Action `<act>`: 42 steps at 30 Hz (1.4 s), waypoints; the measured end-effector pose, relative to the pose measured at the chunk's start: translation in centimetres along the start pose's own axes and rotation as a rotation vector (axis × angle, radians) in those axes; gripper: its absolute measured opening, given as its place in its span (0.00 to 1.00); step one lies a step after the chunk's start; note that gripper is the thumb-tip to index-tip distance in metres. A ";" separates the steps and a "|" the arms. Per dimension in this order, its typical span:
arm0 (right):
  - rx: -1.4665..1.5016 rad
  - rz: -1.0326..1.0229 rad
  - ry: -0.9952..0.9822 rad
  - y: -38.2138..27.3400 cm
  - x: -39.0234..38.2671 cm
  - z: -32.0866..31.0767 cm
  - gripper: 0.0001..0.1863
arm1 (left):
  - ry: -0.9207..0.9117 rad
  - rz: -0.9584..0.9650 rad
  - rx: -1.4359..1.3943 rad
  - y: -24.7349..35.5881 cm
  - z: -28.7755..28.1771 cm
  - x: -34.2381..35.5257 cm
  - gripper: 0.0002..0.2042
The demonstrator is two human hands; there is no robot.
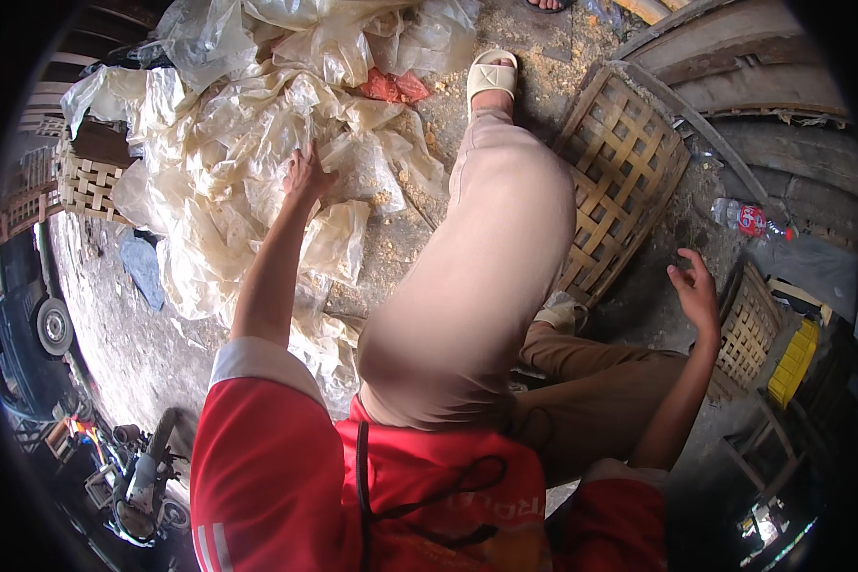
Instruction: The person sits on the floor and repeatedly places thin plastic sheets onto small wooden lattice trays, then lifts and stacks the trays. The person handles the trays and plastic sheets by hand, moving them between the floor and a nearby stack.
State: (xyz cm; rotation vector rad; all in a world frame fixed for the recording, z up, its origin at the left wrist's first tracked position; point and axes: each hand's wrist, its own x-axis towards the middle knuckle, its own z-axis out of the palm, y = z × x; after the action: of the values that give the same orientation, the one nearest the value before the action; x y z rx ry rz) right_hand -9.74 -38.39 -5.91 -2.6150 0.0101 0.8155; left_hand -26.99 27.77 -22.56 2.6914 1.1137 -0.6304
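Observation:
A big heap of crumpled, cloudy plastic sheets [229, 172] lies on the floor to my left. My left hand [305, 176] rests on or just over its right part, fingers spread, with nothing visibly gripped. A red scrap of plastic [391, 88] lies at the far edge of the heap. Out to the right, my right hand [698, 289] hangs in the air with its fingers loosely bent and apart, holding nothing. Nearest to it are a flattish woven bamboo basket [629, 172] beside my leg and a smaller woven basket [748, 324].
A clear bottle with a red label [751, 219] lies near curved wooden boards [763, 86] at right. A yellow crate [793, 362] stands close by. At left are another woven basket [91, 186], a blue cloth [141, 269], a motorcycle [141, 481] and a dark vehicle [29, 315].

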 end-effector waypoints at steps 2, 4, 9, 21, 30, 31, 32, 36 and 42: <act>0.003 0.010 -0.004 0.1 0.3 0.1 0.23 | 0.033 0.058 -0.022 0.7 0.6 1.3 0.44; 0.005 0.032 0.000 0.3 0.3 0.2 0.23 | 0.089 0.130 -0.061 2.3 1.5 2.9 0.43; 0.014 0.042 -0.044 -0.9 0.5 0.5 0.23 | 0.178 0.362 0.136 5.1 2.8 5.8 0.41; 0.057 -0.037 -0.044 -3.1 0.8 -0.2 0.23 | 0.221 0.332 0.307 5.7 2.3 6.7 0.15; 0.026 -0.025 -0.068 0.0 -0.3 0.4 0.23 | 0.172 0.307 0.361 6.6 1.6 7.4 0.39; 0.020 -0.030 -0.086 0.3 -0.4 0.7 0.23 | 0.168 0.295 0.383 6.1 2.6 7.4 0.38; -0.004 -0.042 -0.091 0.6 -0.2 0.8 0.23 | 0.149 0.284 0.414 5.7 3.1 7.8 0.35; -0.014 -0.056 -0.101 1.5 0.0 1.0 0.23 | 0.237 0.293 0.321 5.0 3.0 8.7 0.14; 0.058 -0.106 -0.030 -0.3 -0.4 0.1 0.22 | 0.472 0.353 -0.068 1.1 -6.6 4.1 0.11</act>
State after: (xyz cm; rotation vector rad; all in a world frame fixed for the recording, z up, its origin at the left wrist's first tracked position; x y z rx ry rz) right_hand -10.05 -38.16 -5.67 -2.5250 -0.1110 0.8044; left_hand -21.51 31.58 -18.39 2.9466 0.6834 0.1034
